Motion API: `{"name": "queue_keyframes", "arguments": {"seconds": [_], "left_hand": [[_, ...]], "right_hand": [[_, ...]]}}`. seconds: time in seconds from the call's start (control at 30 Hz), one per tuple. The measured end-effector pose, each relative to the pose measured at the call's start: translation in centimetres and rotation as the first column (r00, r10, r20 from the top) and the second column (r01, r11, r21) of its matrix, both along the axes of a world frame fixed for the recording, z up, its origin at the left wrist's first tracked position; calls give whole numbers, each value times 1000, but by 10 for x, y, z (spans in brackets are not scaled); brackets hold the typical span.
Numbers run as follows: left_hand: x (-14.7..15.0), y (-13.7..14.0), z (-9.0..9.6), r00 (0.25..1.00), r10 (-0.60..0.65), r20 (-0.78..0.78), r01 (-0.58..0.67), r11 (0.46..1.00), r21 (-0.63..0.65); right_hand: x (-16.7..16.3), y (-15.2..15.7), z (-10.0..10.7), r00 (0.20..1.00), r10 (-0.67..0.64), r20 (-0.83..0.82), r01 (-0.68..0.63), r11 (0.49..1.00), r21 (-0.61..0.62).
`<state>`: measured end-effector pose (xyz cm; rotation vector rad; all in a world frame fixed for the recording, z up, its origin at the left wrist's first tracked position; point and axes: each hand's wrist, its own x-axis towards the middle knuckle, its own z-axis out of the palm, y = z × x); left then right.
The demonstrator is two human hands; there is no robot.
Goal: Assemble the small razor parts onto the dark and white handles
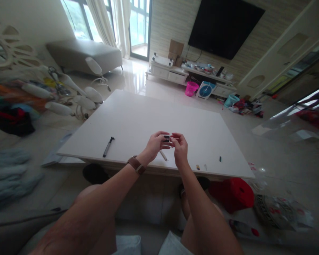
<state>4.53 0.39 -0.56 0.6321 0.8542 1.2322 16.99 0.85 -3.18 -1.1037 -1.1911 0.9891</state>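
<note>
Head view. The left hand [156, 142] and the right hand [179, 146] meet above the near half of the white surface [138, 117], their fingertips pinched from either side onto a small dark part [167, 138]; it is too small to tell what it is. Both hands are thus closed narrowly on that one piece, held clear of the surface and close to the body's midline, a position that seems to suit fine two-handed work under direct sight. A brown watch strap [136, 164] circles the left wrist. Directly beneath the hands a pale slender tube [163, 155] lies on the surface, and a black pen-like tool [108, 146] rests well apart to the left. Near the front edge on the right lie several tiny bits [205, 166] and a small dark cap [220, 159], spread singly, probably so that each stays within reach. A red stool [232, 193] stands on the floor beside the right knee.
</note>
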Motion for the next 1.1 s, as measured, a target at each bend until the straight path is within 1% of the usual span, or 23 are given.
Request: {"name": "queue_keyframes", "arguments": {"seconds": [0.1, 0.23, 0.4, 0.53, 0.8, 1.0, 1.1], "left_hand": [[-2, -1, 1, 1000, -3, -24, 3, 1000, 0], [-2, -2, 2, 1000, 2, -26, -2, 1000, 25], [2, -1, 2, 999, 26, -42, -24, 999, 48], [4, -2, 4, 996, 30, -90, -27, 999, 29], [5, -5, 5, 993, 26, -116, -26, 1000, -1], [5, -4, 6, 989, 36, -145, -38, 999, -13], [5, -4, 6, 988, 32, -149, -33, 999, -9]], "right_hand": [[-4, 1, -5, 999, 27, -37, -27, 999, -23], [-13, 1, -6, 998, 41, -36, -41, 999, 8], [-17, 2, -6, 989, 58, -133, -62, 998, -27], [-14, 1, -5, 990, 55, -132, -58, 998, -21], [-11, -3, -2, 994, 52, -93, -54, 998, -22], [-11, -1, -2, 988, 48, -144, -58, 996, -67], [-12, 0, -3, 987, 44, -155, -54, 997, -60]]}}
